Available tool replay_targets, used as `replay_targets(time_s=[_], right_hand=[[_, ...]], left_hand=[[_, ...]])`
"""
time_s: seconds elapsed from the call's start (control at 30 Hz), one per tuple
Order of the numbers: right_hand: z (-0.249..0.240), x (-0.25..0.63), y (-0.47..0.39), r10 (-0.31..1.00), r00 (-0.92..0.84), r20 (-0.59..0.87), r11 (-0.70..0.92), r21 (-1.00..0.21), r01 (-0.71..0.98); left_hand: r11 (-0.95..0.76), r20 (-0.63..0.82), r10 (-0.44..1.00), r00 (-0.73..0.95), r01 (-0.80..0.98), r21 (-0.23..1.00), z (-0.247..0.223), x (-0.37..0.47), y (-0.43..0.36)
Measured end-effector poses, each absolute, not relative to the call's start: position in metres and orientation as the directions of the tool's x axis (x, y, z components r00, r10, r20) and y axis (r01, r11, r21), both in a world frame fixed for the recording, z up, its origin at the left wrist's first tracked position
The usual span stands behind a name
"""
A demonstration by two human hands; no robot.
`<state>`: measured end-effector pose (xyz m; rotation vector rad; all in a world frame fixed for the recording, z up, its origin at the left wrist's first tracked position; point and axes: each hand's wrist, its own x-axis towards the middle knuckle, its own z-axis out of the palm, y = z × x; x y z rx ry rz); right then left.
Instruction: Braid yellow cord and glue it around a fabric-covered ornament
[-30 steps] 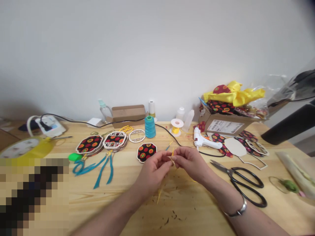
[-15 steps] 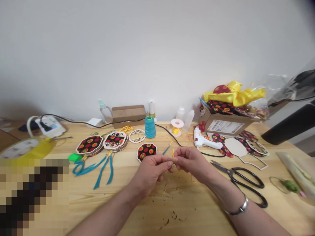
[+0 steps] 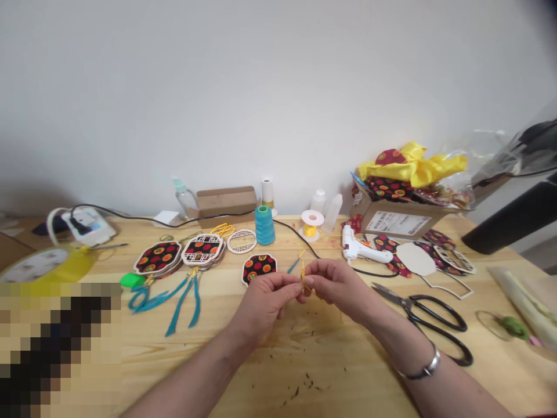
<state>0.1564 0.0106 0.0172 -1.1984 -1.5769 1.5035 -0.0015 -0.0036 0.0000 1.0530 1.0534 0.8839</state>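
Note:
Close together above the middle of the wooden table, both hands pinch a thin yellow cord [image 3: 303, 269]. My left hand [image 3: 270, 295] has thumb and forefinger pressed on it from the left. From the right, my right hand [image 3: 333, 283] grips the same cord, and a short piece stands up between the fingertips. The part inside the fingers is hidden. Just behind my left hand lies a black patterned panel [image 3: 259, 268] with a pale edge. A small teal tassel piece [image 3: 293, 264] with a yellow tip rests behind the fingertips.
Black scissors [image 3: 407, 304] lie beside my right forearm, with a white glue gun [image 3: 363, 251] behind them. A teal thread cone [image 3: 264, 225] and yellow cord spool [image 3: 311, 223] stand at the back. Stacked panels [image 3: 159, 258] with teal tassels are left; a cardboard box [image 3: 398, 223] is back right.
The yellow cord between my fingertips shows more and has shifted slightly left. The loose yellow end that hung below my hands has moved up out of sight. Both hands stay pinched together.

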Motion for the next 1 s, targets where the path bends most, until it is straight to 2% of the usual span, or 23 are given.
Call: replay_targets(time_s=[0.1,0.2,0.3,0.4,0.5,0.6,0.67,0.7,0.77,0.8,0.87,0.93,1.0], right_hand=[[0.017,0.162,0.012,0.932,-0.361,-0.041,0.107,-0.919,0.379],[0.018,0.167,0.011,0.953,-0.302,-0.007,0.18,-0.79,0.586],[0.021,0.165,0.005,0.957,-0.282,0.063,0.24,-0.718,0.653],[0.018,0.156,-0.006,0.912,-0.346,0.218,0.405,-0.608,0.683],[0.005,0.145,-0.019,0.767,-0.534,0.356,0.635,-0.303,0.71],[-0.006,0.137,-0.027,0.581,-0.716,0.387,0.768,0.028,0.64],[-0.007,0.135,-0.03,0.518,-0.772,0.369,0.793,0.131,0.595],[-0.005,0.135,-0.03,0.497,-0.79,0.359,0.807,0.143,0.572],[0.001,0.138,-0.029,0.467,-0.803,0.37,0.849,0.068,0.525],[0.005,0.14,-0.027,0.466,-0.788,0.403,0.865,-0.021,0.501],[0.011,0.145,-0.021,0.557,-0.652,0.514,0.829,-0.295,0.475],[0.012,0.149,-0.012,0.753,-0.373,0.541,0.657,-0.601,0.455],[0.01,0.15,-0.003,0.904,-0.186,0.386,0.428,-0.827,0.364]], left_hand=[[0.261,-0.237,0.951,0.2,-0.098,0.96,-0.003,-0.003,-0.002],[0.249,-0.234,0.961,0.146,-0.097,0.964,-0.006,-0.003,0.0],[0.263,-0.252,0.961,0.113,-0.102,0.959,-0.006,-0.002,0.001],[0.272,-0.262,0.962,0.083,-0.149,0.951,-0.005,-0.002,0.001],[0.295,-0.278,0.955,0.107,-0.214,0.931,-0.006,-0.003,0.001],[0.363,-0.326,0.93,0.171,-0.281,0.889,-0.008,-0.004,0.001],[0.398,-0.354,0.916,0.189,-0.335,0.854,-0.011,-0.005,0.002],[0.407,-0.36,0.913,0.191,-0.356,0.841,-0.012,-0.005,0.002],[0.4,-0.358,0.916,0.179,-0.379,0.834,-0.013,-0.005,0.003],[0.395,-0.356,0.919,0.171,-0.379,0.837,-0.013,-0.005,0.003],[0.395,-0.361,0.919,0.161,-0.363,0.844,-0.013,-0.005,0.003],[0.405,-0.373,0.914,0.157,-0.339,0.849,-0.011,-0.004,0.002],[0.408,-0.376,0.913,0.16,-0.313,0.857,-0.009,-0.002,0.001]])
